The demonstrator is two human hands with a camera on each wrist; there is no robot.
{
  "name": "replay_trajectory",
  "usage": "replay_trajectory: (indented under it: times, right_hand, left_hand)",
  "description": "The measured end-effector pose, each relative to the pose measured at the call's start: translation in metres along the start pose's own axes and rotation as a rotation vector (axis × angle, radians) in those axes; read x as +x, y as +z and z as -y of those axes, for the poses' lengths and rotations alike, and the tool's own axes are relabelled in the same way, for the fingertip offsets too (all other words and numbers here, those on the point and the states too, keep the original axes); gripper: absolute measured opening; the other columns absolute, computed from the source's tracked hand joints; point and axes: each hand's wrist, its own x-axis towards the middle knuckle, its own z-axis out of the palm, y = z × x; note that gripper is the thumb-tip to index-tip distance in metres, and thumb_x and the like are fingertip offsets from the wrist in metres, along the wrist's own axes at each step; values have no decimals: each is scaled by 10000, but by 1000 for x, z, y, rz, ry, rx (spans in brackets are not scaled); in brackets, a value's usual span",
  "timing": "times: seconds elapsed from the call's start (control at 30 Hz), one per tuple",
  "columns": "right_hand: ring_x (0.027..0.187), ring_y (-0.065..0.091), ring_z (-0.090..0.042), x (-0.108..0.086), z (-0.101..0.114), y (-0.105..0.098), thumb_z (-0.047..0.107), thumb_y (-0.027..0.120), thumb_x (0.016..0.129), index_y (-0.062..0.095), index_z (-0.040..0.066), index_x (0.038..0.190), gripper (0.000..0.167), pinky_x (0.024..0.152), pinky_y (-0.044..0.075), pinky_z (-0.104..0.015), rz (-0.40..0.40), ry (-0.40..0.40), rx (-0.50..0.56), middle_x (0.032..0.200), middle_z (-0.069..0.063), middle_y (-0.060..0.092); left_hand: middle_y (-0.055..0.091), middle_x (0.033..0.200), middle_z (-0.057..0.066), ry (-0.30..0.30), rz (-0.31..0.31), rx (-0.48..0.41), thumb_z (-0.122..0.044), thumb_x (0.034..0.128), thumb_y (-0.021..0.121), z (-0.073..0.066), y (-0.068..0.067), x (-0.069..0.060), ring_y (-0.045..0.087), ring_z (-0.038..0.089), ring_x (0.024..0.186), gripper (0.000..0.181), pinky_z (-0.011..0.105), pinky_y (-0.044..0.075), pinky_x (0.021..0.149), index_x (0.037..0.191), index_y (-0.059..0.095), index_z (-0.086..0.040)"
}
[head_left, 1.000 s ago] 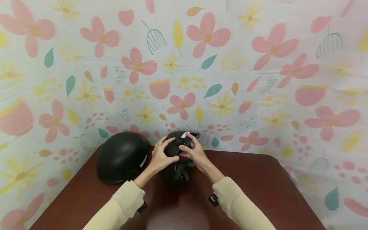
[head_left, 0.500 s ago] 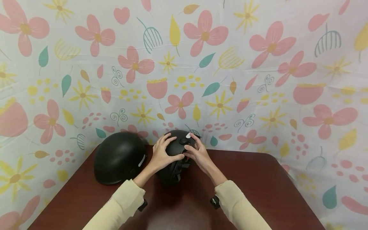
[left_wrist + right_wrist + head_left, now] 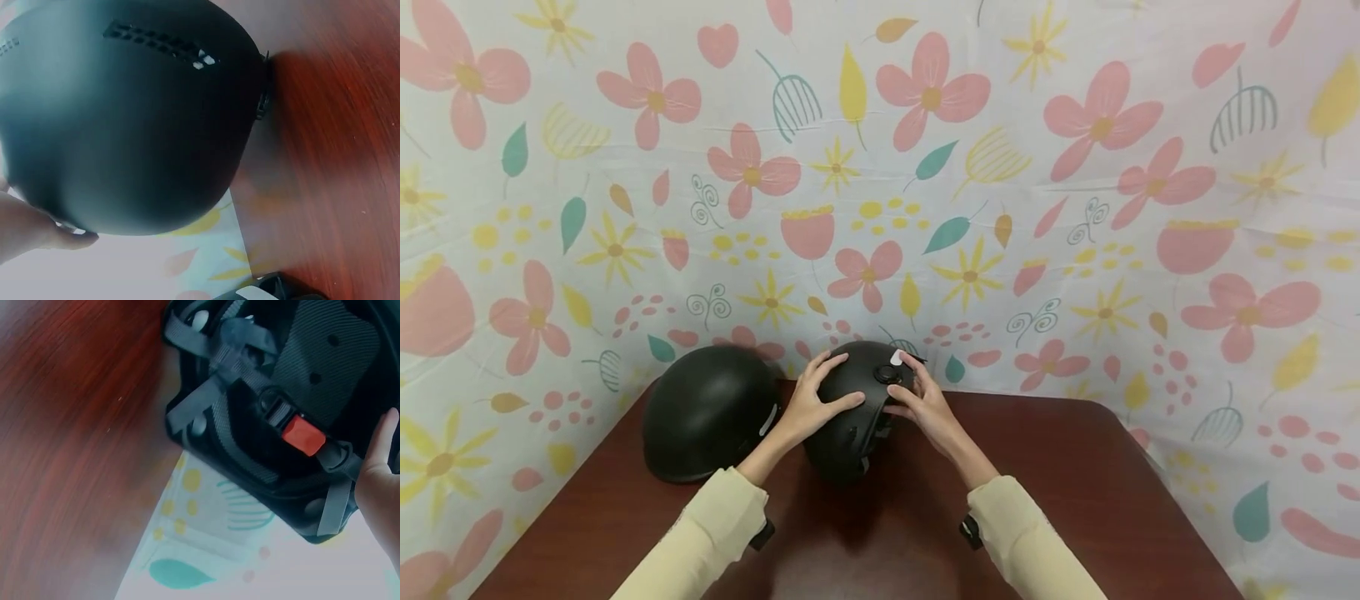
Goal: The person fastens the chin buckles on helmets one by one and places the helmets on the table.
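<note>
**Both hands on the centre helmet, second helmet parked left**

Held helmet [image 3: 857,375]: black shell, far-centre of the bench [image 3: 1075,483], tilted so its open side faces right. Can't tell whether it rests on the bench or hangs just above it.

Left hand [image 3: 808,404]: grasping the shell from the left. Fingers over the far-left side, thumb reaching right across the near part; wide gap between thumb and fingers, shell filling it.

Right hand [image 3: 928,408]: grasping the right rim, narrower spread. Index fingertip at the white patch [image 3: 896,357] on the shell, thumb just beside the round black knob [image 3: 886,374]; the other fingers are partly hidden behind the rim. In the right wrist view the hand sits at the right edge of the opening.

Pose: forearms come in from the near side and converge on the helmet, left one angled right, right one angled left. Cream sleeves [image 3: 700,533] cuffed above bare wrists; small black device [image 3: 972,531] by the right cuff, similar one by the left.

Inside the helmet, right wrist view: dark ribbed padding [image 3: 325,362], grey straps [image 3: 203,403], red buckle [image 3: 304,435].

Other helmet [image 3: 711,412]: also black, far-left on the bench, dome up, near the left hand. Floral cloth [image 3: 1022,192] behind it all.
</note>
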Motion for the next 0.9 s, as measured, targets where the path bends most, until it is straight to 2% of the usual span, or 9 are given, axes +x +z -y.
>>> replay_trajectory:
  times: [0.2,0.33,0.43,0.5,0.6,0.67,0.8,0.87,0.9]
  right_hand:
    - [1045,642,-112,-5,1,-15,132,523,996,175,177,1567,670,966,534,-379,23,4,-14,1533,-240,311]
    - [1020,633,-62,-7,2,-25,134,519,998,167,153,1571,673,981,520,-452,41,0,-64,1507,-277,326]
    - [1041,639,-104,-9,2,-33,173,515,1006,163,161,1575,670,977,511,-498,59,-2,-144,1466,-305,359]
    - [1083,642,-187,-11,2,-38,201,512,1012,166,177,1577,663,970,511,-508,63,1,-194,1457,-313,371]
    - [1130,623,-283,-11,0,-42,221,509,1017,174,186,1577,653,953,524,-487,66,5,-237,1463,-317,369]
    - [1134,619,-287,-11,0,-44,232,512,1018,184,192,1576,649,956,520,-496,59,8,-248,1493,-296,349]
    - [1021,618,-239,-13,0,-48,247,530,1011,232,197,1567,633,981,502,-510,27,3,-300,1225,-211,492]
    - [989,590,-252,-14,-1,-51,241,539,1006,264,196,1559,620,1001,481,-521,7,0,-336,1066,-162,482]
    - [1008,568,-268,-15,-2,-52,244,539,1005,277,199,1555,611,1012,469,-520,-1,3,-360,1073,-149,460]
  left_hand:
    - [75,1647,93,-59,49,-68,-426,871,702,8,0,1,100,390,1514,809,681,193,1138,1542,262,-325]
    - [42,1648,90,-58,110,-97,-436,874,693,12,-1,2,80,386,1517,848,680,191,1139,1556,197,-342]
    - [-13,1649,109,-36,169,-94,-450,871,691,13,-3,2,34,408,1515,890,701,178,1127,1568,150,-333]
    - [-40,1648,114,-24,202,-81,-465,865,695,13,-4,2,14,417,1514,915,710,176,1121,1570,126,-339]
    - [-59,1646,126,-20,220,-67,-443,867,700,14,-5,1,-5,428,1512,933,723,181,1108,1575,105,-330]
    - [-47,1646,133,-22,215,-62,-444,864,705,16,-4,0,6,429,1512,937,724,190,1104,1575,105,-333]
    - [3,1647,128,-56,185,-88,-461,855,710,24,-3,-4,39,427,1510,942,719,199,1104,1573,115,-334]
    - [3,1652,101,-88,182,-124,-455,865,700,31,-3,-8,38,421,1512,928,717,193,1107,1571,109,-343]
    - [-12,1654,87,-108,190,-158,-440,876,692,35,-3,-11,30,421,1512,914,721,212,1097,1569,103,-354]
